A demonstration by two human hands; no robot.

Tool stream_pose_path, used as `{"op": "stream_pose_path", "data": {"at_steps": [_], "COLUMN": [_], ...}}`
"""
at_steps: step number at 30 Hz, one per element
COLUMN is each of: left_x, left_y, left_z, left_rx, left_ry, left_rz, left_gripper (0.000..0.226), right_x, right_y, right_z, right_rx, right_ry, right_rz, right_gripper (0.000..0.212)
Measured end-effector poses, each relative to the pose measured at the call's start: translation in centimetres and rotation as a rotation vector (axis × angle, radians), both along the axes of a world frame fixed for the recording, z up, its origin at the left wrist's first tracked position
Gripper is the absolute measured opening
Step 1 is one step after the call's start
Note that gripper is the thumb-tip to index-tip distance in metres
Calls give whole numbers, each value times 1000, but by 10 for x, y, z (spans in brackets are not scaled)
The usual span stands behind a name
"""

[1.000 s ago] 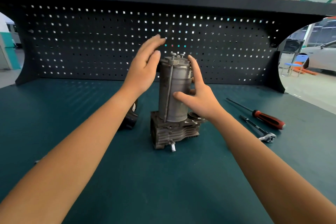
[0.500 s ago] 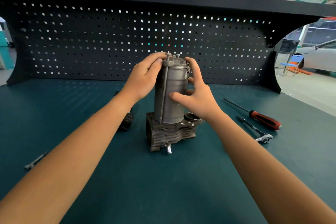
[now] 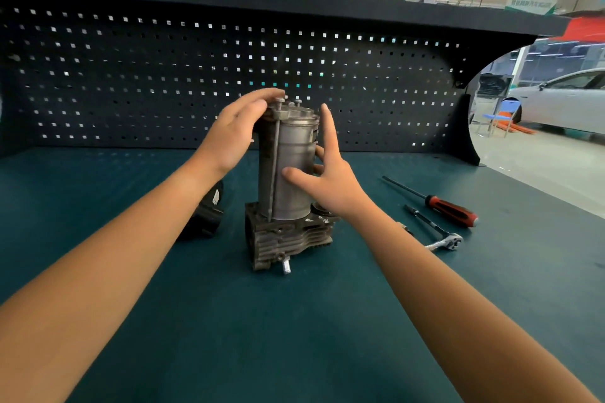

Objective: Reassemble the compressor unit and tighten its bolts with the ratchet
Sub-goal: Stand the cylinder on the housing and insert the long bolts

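— What changed?
— The left hand [image 3: 235, 137]. A second ago it was lifted off and flat. Then it clamped over the cap. Now the fingers are straight again, resting against the top-left edge of the tall grey metal compressor unit [image 3: 291, 170] with the dark finned base. Open, no grip.
— Fingertips on anything?
— They're at the small silver bolt heads [image 3: 280, 101] poking up from the cap. Touching or just beside, can't tell.
— Right hand [image 3: 327, 180]?
— Barely moved. Thumb on the cylinder front, index straight up the right side, other fingers round the back. It holds the unit steady.
— Where's the unit?
— Upright on the teal table [image 3: 294, 337], between the two hands, same spot as before. A long thin grey bolt [image 3: 274, 167] runs cap to base, just left of the right thumb.
— Meaning?
— My read: the cap got pressed down and the left hand is easing off. The stack looks together with its bolts dropped in. Tightening hasn't started.
— Ratchet?
— The chrome ratchet with the thin shaft [image 3: 451, 240] lies right of the right forearm, well apart, untouched. A red-handled screwdriver [image 3: 448, 209] lies just beyond it.
— Anything else?
— A black round part [image 3: 209, 213], half hidden behind the left forearm. Can't say whether it belongs on the unit.
— Next?
— Probably one hand fetches the ratchet while the other braces. The unit is tall and narrow, so it could tip under torque.
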State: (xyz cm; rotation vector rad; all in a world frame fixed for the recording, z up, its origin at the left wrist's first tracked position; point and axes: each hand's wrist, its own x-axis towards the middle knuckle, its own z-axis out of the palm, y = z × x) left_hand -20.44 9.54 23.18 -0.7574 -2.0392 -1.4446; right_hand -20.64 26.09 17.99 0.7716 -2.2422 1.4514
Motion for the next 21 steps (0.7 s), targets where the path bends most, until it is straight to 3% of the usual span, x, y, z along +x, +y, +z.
{"op": "stream_pose_path", "data": {"at_steps": [9,12,14,17,21], "left_x": [13,13,12,12,9], "left_y": [11,9,6,3,-1], "left_z": [1,2,2,2,8], "left_rx": [-107,-122,-137,-131,-101], "left_ry": [114,86,60,41,17], "left_rz": [26,12,-3,-2,8], "left_gripper": [27,28,30,32,33], "right_x": [1,5,8,6,1], "right_y": [-4,10,32,86,166], "right_z": [-6,-4,-3,-13,-43], "right_rx": [-70,-30,31,94,334], "right_ry": [-80,-138,-122,-98,-282], "right_rz": [17,17,-151,-600,-976], "right_gripper": [102,93,76,48,32]}}
